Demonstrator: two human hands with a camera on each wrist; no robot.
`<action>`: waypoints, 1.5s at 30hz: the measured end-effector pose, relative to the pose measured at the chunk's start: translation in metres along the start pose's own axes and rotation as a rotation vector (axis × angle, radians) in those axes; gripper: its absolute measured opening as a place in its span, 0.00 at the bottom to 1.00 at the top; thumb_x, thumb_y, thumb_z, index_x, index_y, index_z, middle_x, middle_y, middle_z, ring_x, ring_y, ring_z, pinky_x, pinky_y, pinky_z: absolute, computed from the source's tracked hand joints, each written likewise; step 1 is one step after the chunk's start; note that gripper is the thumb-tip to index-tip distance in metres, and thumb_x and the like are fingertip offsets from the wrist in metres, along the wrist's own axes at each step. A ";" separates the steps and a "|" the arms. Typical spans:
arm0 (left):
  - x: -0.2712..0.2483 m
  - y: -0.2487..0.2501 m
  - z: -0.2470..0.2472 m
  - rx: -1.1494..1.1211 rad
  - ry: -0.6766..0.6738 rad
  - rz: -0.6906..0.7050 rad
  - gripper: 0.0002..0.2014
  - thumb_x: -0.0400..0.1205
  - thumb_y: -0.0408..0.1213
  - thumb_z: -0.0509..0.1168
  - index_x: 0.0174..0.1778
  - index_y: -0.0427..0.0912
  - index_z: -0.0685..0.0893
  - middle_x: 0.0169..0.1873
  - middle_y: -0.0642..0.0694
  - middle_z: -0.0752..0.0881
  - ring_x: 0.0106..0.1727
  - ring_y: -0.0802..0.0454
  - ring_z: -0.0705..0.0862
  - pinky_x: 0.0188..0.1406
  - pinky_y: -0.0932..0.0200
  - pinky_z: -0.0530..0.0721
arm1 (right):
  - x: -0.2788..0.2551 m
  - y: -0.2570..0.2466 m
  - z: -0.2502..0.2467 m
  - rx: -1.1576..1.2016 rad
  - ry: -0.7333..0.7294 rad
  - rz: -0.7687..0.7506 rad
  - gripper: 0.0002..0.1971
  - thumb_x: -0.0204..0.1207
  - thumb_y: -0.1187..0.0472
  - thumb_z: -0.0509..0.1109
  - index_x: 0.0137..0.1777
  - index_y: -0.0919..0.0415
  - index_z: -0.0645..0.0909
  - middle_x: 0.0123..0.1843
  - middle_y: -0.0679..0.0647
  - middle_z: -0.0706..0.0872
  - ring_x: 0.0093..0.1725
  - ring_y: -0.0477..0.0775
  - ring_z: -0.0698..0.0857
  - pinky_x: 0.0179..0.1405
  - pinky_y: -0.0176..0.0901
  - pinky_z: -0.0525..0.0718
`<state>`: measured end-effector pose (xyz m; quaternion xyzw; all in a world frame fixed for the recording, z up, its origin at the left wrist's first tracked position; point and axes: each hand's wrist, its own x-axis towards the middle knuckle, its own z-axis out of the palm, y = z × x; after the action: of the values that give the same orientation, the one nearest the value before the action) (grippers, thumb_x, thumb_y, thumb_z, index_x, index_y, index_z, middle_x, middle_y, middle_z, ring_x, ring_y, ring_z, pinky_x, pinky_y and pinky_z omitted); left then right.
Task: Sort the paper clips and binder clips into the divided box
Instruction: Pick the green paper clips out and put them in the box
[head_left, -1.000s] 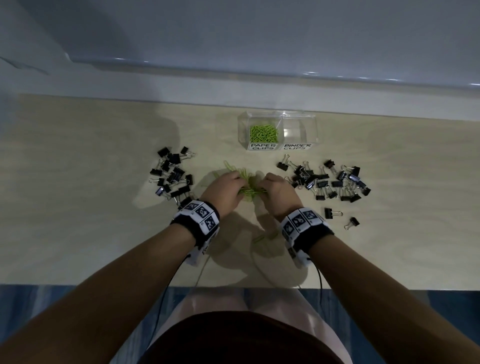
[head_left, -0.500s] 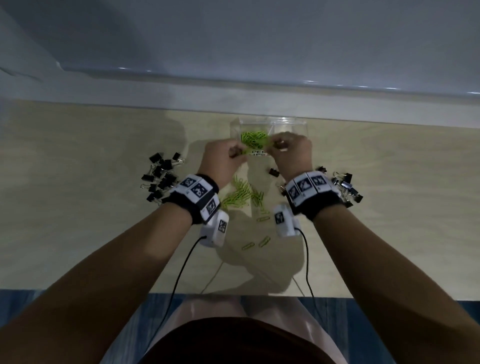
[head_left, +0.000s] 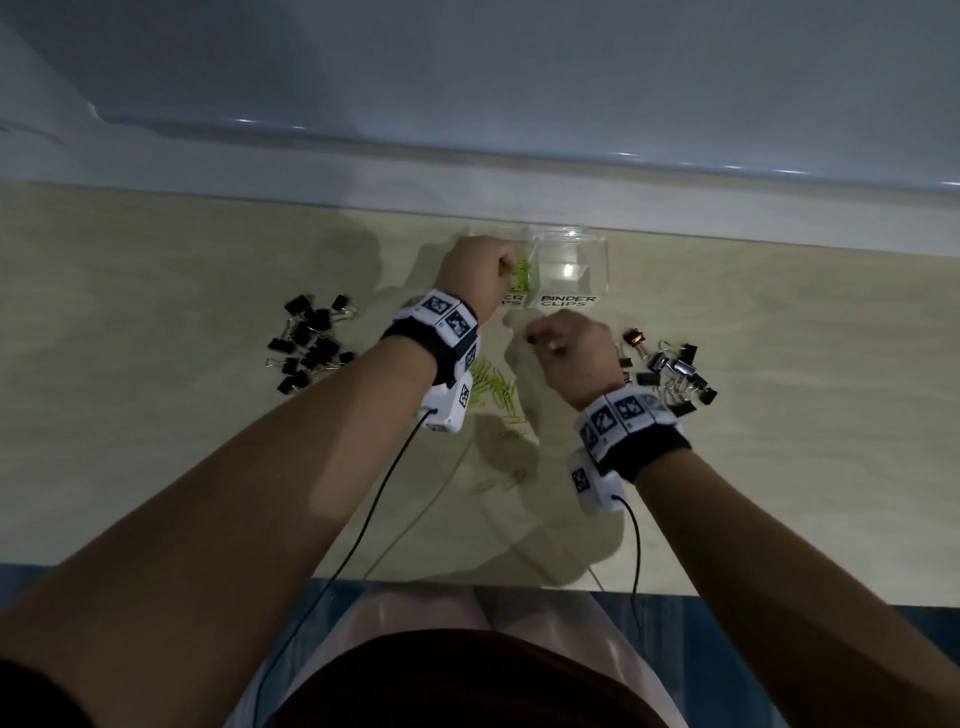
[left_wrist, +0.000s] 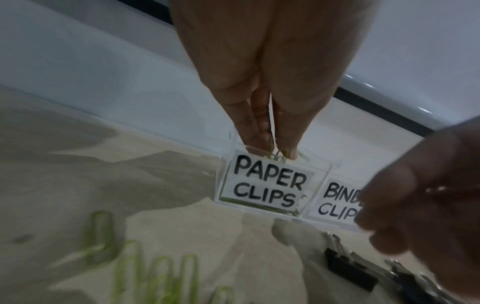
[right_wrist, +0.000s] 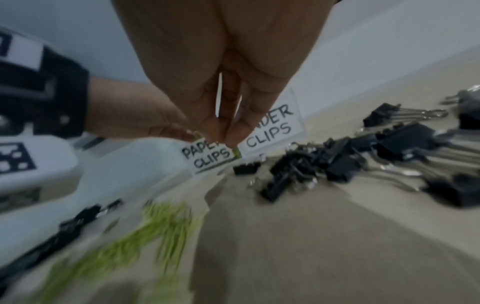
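A: How many boxes?
B: One clear plastic divided box with two compartments, each with one white label.
A: Black metal binder clips?
B: Two heaps: the left heap and the right heap (too tangled to count exactly), plus one copper-coloured binder clip.
A: Green wire paper clips?
B: A loose scatter, too blurred to count.
A: Hands?
B: Two.

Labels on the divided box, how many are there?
2: the PAPER CLIPS label on the left compartment's front, the BINDER CLIPS label on the right compartment's front. Other sides may hide more.
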<state>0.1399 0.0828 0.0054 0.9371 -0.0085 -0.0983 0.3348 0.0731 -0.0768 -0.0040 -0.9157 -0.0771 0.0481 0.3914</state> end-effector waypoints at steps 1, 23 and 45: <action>-0.008 -0.002 -0.004 0.004 0.021 0.032 0.10 0.76 0.34 0.70 0.53 0.39 0.87 0.52 0.42 0.88 0.52 0.46 0.85 0.57 0.52 0.83 | -0.006 0.002 0.007 -0.034 -0.052 -0.064 0.08 0.65 0.74 0.71 0.42 0.65 0.87 0.43 0.59 0.89 0.39 0.54 0.86 0.42 0.45 0.88; -0.113 -0.067 0.017 0.167 -0.210 0.068 0.11 0.79 0.36 0.65 0.55 0.38 0.85 0.52 0.41 0.82 0.56 0.42 0.79 0.53 0.49 0.80 | -0.025 -0.017 0.046 -0.273 -0.336 -0.092 0.10 0.69 0.69 0.70 0.51 0.65 0.86 0.51 0.61 0.83 0.46 0.65 0.84 0.44 0.55 0.85; -0.006 -0.001 -0.024 -0.341 0.276 -0.049 0.03 0.75 0.34 0.72 0.42 0.39 0.88 0.37 0.48 0.89 0.36 0.61 0.84 0.41 0.74 0.83 | 0.072 -0.034 0.004 -0.109 -0.026 0.053 0.14 0.71 0.68 0.70 0.56 0.59 0.86 0.53 0.55 0.90 0.50 0.51 0.87 0.56 0.42 0.84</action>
<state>0.1385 0.0991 0.0238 0.8713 0.0771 0.0228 0.4841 0.1400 -0.0383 0.0159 -0.9367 -0.0605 0.0662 0.3385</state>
